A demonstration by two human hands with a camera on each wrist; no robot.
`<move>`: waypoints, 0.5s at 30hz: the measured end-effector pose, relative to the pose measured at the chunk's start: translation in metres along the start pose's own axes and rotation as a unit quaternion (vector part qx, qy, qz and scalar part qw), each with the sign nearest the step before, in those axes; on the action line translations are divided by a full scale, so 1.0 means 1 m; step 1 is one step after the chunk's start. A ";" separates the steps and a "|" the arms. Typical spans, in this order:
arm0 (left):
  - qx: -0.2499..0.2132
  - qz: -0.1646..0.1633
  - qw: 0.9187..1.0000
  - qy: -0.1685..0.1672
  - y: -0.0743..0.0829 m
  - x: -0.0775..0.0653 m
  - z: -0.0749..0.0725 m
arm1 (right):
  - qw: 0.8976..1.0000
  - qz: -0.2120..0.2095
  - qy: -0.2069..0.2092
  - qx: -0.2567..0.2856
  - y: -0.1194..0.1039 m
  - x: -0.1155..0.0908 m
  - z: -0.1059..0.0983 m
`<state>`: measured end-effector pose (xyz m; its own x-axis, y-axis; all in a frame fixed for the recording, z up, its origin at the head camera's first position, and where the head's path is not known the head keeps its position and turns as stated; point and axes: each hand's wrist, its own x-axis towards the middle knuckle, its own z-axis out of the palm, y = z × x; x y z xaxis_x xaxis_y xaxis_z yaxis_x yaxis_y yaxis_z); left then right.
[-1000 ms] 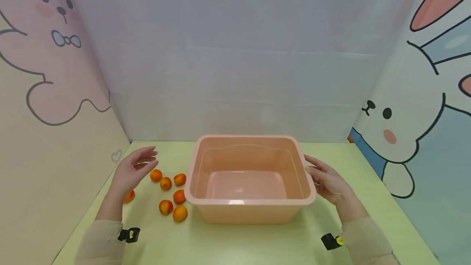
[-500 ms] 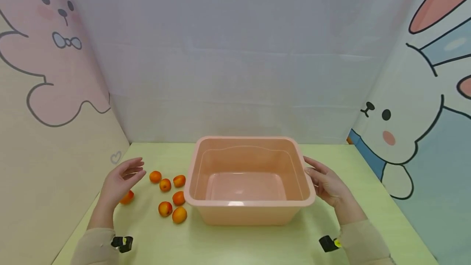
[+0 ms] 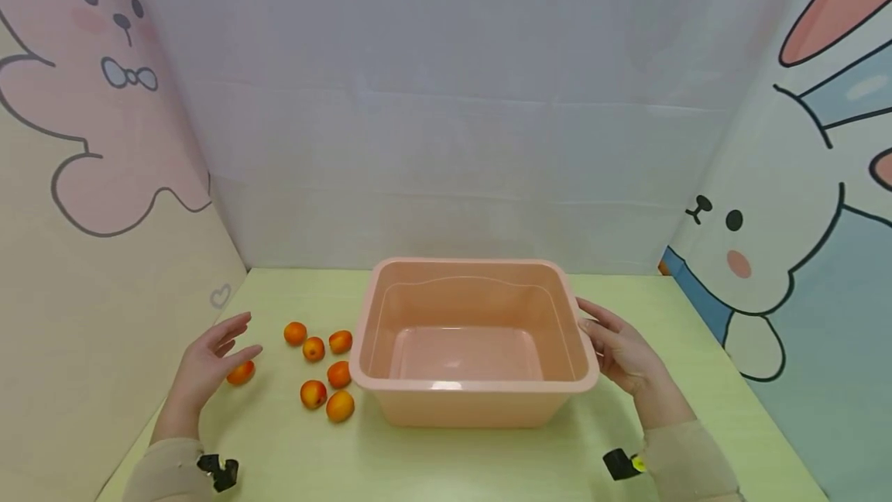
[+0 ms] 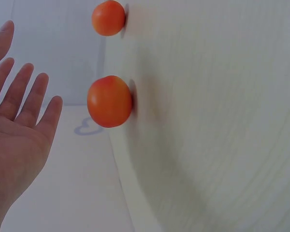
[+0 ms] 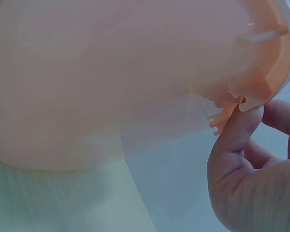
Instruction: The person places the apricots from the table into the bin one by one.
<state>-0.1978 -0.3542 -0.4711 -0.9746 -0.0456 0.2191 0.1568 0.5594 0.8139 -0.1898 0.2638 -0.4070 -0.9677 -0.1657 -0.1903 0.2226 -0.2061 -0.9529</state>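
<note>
In the head view my left hand hovers at the left with fingers apart, holding nothing. Right beside it lies a small orange-red round fruit, partly behind the hand; the exact kind cannot be told. From the left wrist, the spread fingers appear clear of one such fruit, with another further off. A pink plastic basin stands mid-table with a bare inside. My right hand is at its right rim. In the right wrist view, thumb and forefinger pinch the underside of the rim.
Several more orange-red fruits are scattered between the left hand and the basin. The pale green table ends at a white back sheet. Cartoon-printed side panels border it left and right.
My left hand has moved left and down, away from the group of fruits and closer to the leftmost one; its thumb and fingers have spread. The right hand and basin have stayed put.
</note>
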 end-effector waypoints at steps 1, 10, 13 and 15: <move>0.001 -0.004 1.000 0.000 -0.002 0.000 0.000 | 1.000 0.001 0.002 0.001 0.000 0.000 0.000; 0.002 -0.028 1.000 0.003 -0.016 -0.003 0.001 | 1.000 -0.006 -0.006 0.006 0.001 -0.001 0.000; 0.003 -0.037 0.999 0.000 -0.018 -0.003 0.002 | 1.000 -0.007 -0.011 0.009 0.001 -0.001 0.000; 0.000 -0.039 0.999 -0.004 -0.019 -0.004 0.003 | 1.000 -0.007 -0.010 0.011 0.001 -0.001 0.000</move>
<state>-0.1974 -0.3627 -0.4892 -0.9851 -0.0828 0.1508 0.0803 0.5538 0.8287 -0.1890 0.2636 -0.4079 -0.9683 -0.1809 -0.1722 0.2117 -0.2289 -0.9501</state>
